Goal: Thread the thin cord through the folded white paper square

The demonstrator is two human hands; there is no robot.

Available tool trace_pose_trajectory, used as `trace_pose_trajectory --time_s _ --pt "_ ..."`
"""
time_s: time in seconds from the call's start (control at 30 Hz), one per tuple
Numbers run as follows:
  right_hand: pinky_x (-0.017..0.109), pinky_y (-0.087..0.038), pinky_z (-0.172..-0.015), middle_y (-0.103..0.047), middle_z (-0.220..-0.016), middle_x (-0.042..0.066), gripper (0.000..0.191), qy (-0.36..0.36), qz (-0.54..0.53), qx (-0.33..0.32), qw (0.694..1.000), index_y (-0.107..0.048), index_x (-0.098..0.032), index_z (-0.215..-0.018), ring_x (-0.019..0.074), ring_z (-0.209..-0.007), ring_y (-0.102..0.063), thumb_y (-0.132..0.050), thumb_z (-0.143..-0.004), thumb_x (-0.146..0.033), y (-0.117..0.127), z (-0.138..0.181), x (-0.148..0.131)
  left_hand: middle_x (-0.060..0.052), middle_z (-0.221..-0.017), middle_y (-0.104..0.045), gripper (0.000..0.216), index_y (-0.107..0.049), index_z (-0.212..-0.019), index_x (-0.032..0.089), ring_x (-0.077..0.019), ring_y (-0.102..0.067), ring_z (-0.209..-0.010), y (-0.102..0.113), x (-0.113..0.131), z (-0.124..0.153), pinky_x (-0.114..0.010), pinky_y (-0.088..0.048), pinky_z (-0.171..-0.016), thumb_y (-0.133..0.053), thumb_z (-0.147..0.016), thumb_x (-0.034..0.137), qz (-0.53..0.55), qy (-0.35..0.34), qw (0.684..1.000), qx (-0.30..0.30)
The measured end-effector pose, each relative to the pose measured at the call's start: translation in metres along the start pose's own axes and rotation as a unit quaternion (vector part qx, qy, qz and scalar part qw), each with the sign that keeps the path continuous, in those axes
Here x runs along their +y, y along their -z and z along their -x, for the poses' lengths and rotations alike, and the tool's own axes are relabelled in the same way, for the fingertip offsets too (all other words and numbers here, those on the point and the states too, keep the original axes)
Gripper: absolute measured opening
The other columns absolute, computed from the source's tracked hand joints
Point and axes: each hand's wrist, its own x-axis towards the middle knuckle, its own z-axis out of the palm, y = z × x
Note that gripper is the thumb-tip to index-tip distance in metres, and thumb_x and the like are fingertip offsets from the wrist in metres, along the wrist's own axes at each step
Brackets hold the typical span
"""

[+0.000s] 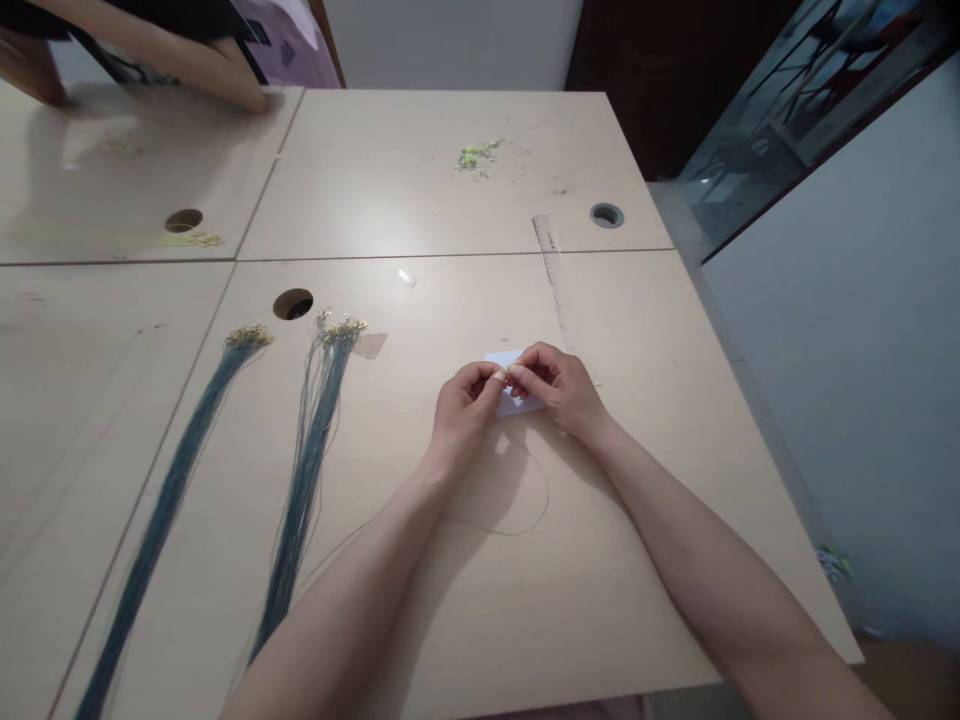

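My left hand point(466, 405) and my right hand point(564, 390) meet fingertip to fingertip, both pinched closed. A thin line point(547, 490) runs up to them from a loose loop on the table; its end and any small part between the fingers are too small to make out. Beneath the fingers lies a small white card point(517, 405), partly covered by them. Left of my left arm rests a bundle of blue-green lines point(307, 470) topped with small gold-coloured, hook-like metal pieces point(345, 330). A second similar bundle point(184, 460) lies farther left.
A clear ruler point(551, 270) lies beyond my right hand. Yellow-green scraps point(478, 155) are scattered at the far side. The table point(637, 560) has cable holes, one an open hole point(292, 304). Another person's forearm point(172, 50) rests at the far left. A small clear packet point(406, 278) lies mid-table.
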Motion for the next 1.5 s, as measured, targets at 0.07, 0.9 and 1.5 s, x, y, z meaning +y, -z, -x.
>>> trace_pose_trajectory --time_s 0.07,0.9,1.5 --pt "0.026 -0.048 -0.059 -0.060 -0.065 -0.001 0.013 0.003 0.001 0.003 1.000 -0.055 -0.020 -0.075 0.0114 -0.059 -0.058 -0.056 -0.079 -0.032 -0.0006 0.0001 0.0003 -0.001 -0.069 -0.057 0.017 -0.058 -0.072 0.016 -0.0104 -0.048 -0.063 0.0003 0.0002 -0.0001 -0.023 -0.036 -0.059 -0.055 -0.077 0.032 0.001 0.001 1.000 -0.001" --pt "0.025 -0.047 -0.056 -0.059 -0.063 0.000 0.018 -0.037 -0.008 0.017 0.999 -0.053 -0.019 -0.072 0.0111 -0.055 -0.056 -0.054 -0.079 -0.035 -0.0012 -0.0005 0.0007 -0.002 -0.071 -0.060 0.012 -0.059 -0.076 0.018 -0.0114 -0.051 -0.063 -0.0020 -0.0011 0.0020 -0.024 -0.038 -0.059 -0.054 -0.076 0.028 0.005 -0.024 1.000 0.002" --pt "0.027 -0.048 -0.056 -0.060 -0.065 0.000 0.018 -0.044 0.000 0.018 0.999 -0.052 -0.019 -0.071 0.0118 -0.056 -0.057 -0.055 -0.078 -0.036 -0.0006 -0.0020 0.0031 -0.004 -0.073 -0.061 0.018 -0.060 -0.078 0.016 -0.0129 -0.052 -0.066 -0.0022 -0.0061 0.0013 -0.025 -0.039 -0.061 -0.053 -0.078 0.032 -0.014 -0.051 0.999 0.002"
